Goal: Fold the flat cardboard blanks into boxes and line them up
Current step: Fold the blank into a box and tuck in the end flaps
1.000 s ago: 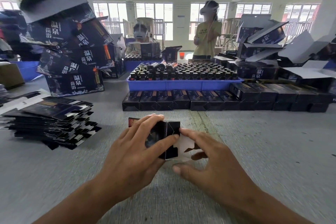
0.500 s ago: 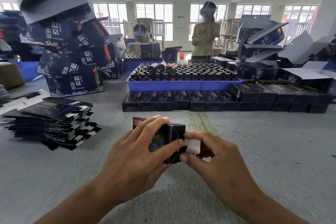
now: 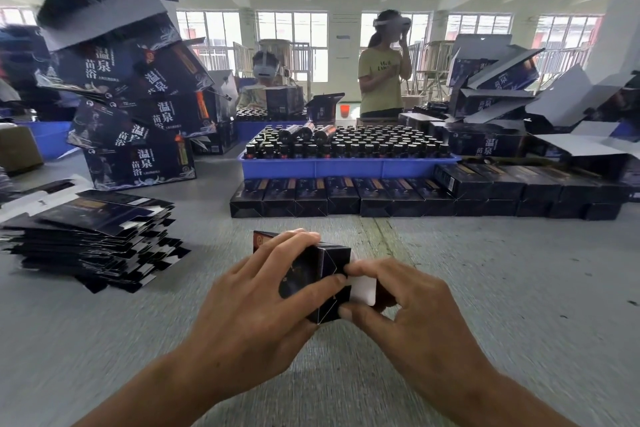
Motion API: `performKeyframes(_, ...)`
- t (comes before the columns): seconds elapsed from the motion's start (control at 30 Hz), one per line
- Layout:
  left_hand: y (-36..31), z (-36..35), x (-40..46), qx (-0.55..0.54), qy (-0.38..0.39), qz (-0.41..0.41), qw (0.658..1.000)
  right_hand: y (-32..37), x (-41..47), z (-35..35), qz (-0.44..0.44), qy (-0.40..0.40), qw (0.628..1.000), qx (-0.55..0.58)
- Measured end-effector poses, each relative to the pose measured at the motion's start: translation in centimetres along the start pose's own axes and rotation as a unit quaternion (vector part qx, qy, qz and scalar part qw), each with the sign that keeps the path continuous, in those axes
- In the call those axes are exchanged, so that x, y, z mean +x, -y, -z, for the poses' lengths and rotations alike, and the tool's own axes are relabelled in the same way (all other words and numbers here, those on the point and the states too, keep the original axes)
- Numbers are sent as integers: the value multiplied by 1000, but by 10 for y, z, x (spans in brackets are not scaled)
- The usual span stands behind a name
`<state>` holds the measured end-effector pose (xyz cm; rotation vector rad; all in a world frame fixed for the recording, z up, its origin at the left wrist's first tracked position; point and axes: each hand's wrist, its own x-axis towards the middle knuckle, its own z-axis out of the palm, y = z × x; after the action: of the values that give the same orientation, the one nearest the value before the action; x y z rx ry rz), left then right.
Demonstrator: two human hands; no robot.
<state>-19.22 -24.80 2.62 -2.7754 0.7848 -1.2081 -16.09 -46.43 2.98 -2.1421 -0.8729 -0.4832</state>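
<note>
One small dark box [image 3: 317, 282] is held just above the grey table [image 3: 502, 288], near the front edge, approx. centre, well in front of the blue tray [image 3: 346, 168]. It is gripped by the left hand [image 3: 249, 308], fingers curled over its top & thumb pressed along the near side. A white end flap [image 3: 363, 291] at the box's right end is pinched by the right hand [image 3: 412, 315], index fingertip on top & thumb below; the other fingers are curled, hidden behind.

A row of finished boxes [image 3: 346, 198] is lined up touching the tray's front wall & extends past its right end. The tray is filled w/ dark bottles [image 3: 346, 144]. A stack of flat blanks [image 3: 90, 236] is seen left of & nearer than the tray. Large printed cartons [image 3: 138, 107] are piled left of the tray; more opened ones [image 3: 491, 104] at its right. Two persons w/ headsets are seen beyond the tray.
</note>
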Motion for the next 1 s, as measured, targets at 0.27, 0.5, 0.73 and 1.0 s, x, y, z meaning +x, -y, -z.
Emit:
performKeyframes(0.27,0,0,0,39,15,-26,999,0,0,-2,-3,-14,1000,-4)
performKeyframes(0.5,3,4,2,49,-2,-4,999,-5,1,1,-78,20,986,143)
performKeyframes(0.73,-1,2,0,36,-15,-10,999,-6,4,-1,-114,3,962,250)
performKeyframes(1.0,-7,1,3,-22,-35,6,999,-6,5,-2,-124,12,964,235)
